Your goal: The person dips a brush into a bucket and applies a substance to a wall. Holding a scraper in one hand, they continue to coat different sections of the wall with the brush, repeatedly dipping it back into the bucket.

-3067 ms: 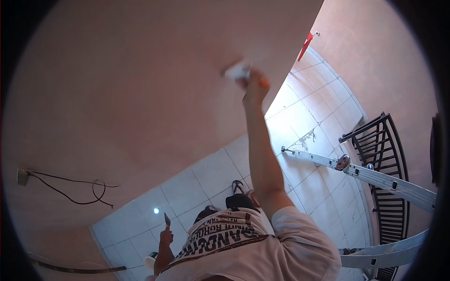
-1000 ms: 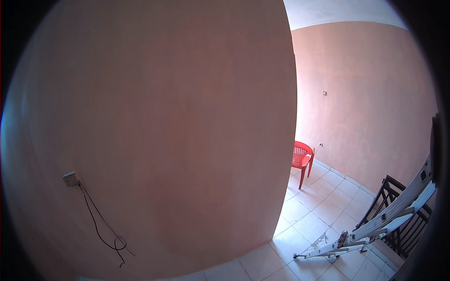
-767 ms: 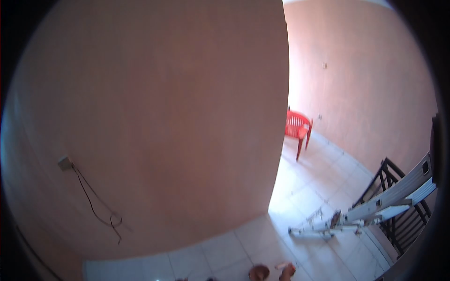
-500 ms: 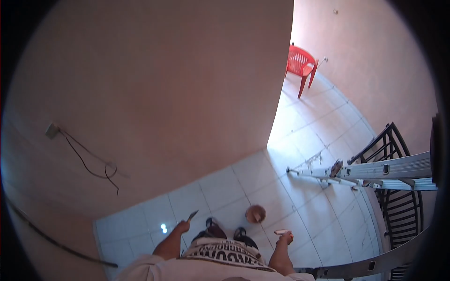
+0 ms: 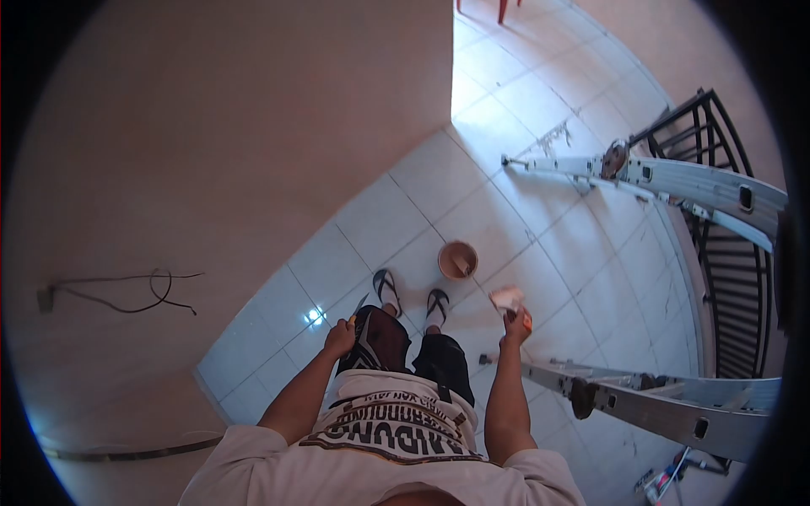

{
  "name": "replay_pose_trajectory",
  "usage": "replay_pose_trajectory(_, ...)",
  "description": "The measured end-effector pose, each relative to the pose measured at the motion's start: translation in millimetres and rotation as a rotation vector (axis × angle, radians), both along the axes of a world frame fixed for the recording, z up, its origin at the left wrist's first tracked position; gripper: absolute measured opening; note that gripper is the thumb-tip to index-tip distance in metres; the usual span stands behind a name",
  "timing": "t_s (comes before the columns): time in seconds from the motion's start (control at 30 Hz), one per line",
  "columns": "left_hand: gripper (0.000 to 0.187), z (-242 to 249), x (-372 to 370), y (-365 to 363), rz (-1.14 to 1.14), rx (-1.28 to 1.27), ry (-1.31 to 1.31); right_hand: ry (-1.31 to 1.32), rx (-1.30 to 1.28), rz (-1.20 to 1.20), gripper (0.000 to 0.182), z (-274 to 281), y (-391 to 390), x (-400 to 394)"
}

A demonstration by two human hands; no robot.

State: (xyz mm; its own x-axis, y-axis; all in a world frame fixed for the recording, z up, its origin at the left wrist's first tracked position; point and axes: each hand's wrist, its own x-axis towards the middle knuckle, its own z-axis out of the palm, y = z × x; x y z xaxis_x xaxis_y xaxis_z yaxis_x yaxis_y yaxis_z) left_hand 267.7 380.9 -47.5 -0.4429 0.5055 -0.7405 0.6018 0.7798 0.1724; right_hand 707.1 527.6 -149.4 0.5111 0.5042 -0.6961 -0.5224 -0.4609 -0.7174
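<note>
My left hand (image 5: 340, 339) is closed around the handle of a putty knife (image 5: 361, 305), whose narrow dark blade points up beside my left knee. In my right hand (image 5: 516, 325) is a scraper (image 5: 507, 298) with a broad, pale blade that looks coated; a bit of orange handle shows at the fingers. A round brown bucket (image 5: 457, 261) sits on the floor just ahead of my feet, between the two hands. Something small and light lies inside it, too small to name.
An aluminium ladder (image 5: 700, 173) spans the right side, with more ladder (image 5: 650, 401) nearer me. Black metal railings (image 5: 734, 295) lean along the right wall. A wall box (image 5: 46, 298) with loose cables is on the left. Red chair legs (image 5: 503, 10) show at the top.
My view has tilted down and turned, so more of my legs and the near ladder show. Both tools remain in my hands; the scraper's blade now shows its broad side.
</note>
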Motion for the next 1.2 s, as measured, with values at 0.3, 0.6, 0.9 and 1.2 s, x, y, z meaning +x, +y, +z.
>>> replay_pose_trajectory(0.3,0.039,-56.5,16.4,-5.7,-0.324,-0.172,0.055,-0.073,0.022,0.110,0.024,-72.2,34.6,-83.2)
replay_pose_trajectory(0.6,0.027,-135.5,-4.2,-8.3,-0.491,-0.179,0.131,-0.160,-0.058,0.152,0.019,-255.5,73.2,-153.9)
replay_pose_trajectory(0.9,0.028,-160.6,-22.8,-12.9,-0.510,-0.192,0.141,-0.216,-0.018,0.115,0.014,-400.4,105.3,-185.0)
replay_pose_trajectory(1.2,0.029,-167.2,-28.7,-4.5,-0.482,-0.124,0.114,-0.524,-0.056,0.110,0.014,-423.1,94.5,-195.6)
